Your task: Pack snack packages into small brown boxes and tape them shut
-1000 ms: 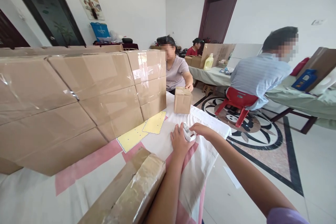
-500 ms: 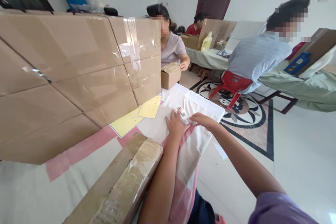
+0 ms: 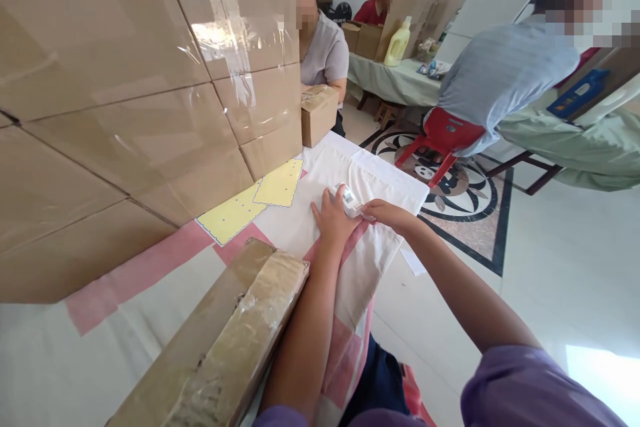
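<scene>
A small white object with a grey patch on top (image 3: 351,199) lies near the right edge of the cloth-covered table (image 3: 320,153); its kind I cannot make out. My left hand (image 3: 336,217) curls over its left side, fingers bent around it. At its right end, the thumb and fingers of my right hand (image 3: 383,211) pinch it. Both hands rest low, close to the cloth. Left of my left hand lie two yellow sheets with wavy edges (image 3: 280,183), partly overlapping. A long taped cardboard box (image 3: 250,307) sits alongside my left forearm.
A wall of stacked cardboard boxes (image 3: 150,127) closes off the left. One small carton (image 3: 321,117) stands at the far table end, beside a seated person (image 3: 327,50). Another person sits on a red stool (image 3: 453,135) at right, near a green-covered table (image 3: 395,83).
My view has tilted down and shifted slightly. Both hands keep hold of the white object in nearly the same place. The seated person's hand by the small carton is out of sight now.
</scene>
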Motion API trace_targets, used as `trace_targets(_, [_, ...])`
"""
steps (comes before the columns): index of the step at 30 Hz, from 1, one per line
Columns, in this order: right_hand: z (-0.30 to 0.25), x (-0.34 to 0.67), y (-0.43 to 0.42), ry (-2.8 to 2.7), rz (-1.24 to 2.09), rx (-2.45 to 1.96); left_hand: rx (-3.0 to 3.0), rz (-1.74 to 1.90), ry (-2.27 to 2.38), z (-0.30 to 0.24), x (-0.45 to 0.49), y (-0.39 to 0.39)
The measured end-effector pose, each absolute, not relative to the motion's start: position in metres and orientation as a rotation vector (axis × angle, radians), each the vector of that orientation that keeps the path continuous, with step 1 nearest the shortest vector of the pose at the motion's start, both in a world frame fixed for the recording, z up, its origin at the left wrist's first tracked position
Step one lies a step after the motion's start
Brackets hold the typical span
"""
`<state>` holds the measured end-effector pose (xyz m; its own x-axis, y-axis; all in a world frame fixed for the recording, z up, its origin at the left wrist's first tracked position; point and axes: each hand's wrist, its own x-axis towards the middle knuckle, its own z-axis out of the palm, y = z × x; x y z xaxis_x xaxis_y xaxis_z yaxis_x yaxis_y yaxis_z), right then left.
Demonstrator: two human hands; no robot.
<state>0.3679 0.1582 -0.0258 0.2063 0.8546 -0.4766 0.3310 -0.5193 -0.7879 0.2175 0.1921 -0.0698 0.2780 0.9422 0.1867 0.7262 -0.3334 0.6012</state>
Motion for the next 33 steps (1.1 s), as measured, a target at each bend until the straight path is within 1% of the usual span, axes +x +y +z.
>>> trace_targets(12, [-0.003,0.369,0.160,-1.043,1.385,-1.933,2.168,0.705,1.525,-0.067,0.216,0.191])
trace_targets(18, [-0.003,0.373,0.166,-1.082,1.440,-1.963,2.190,0.670,1.520,-0.067,0.215,0.192])
trace_targets(24, [-0.016,0.374,0.163,-1.185,1.380,-1.931,2.214,0.581,1.550,-0.066,0.216,0.192])
trace_targets(29, [-0.030,0.377,0.162,-1.379,1.280,-1.920,2.207,0.627,1.528,-0.070,0.217,0.193])
trace_targets(31, [-0.039,0.375,0.161,-1.474,1.160,-1.965,2.208,0.657,1.536,-0.070,0.217,0.193])
trace_targets(33, [-0.049,0.371,0.157,-1.547,0.973,-1.988,2.202,0.677,1.548,-0.070,0.217,0.193])
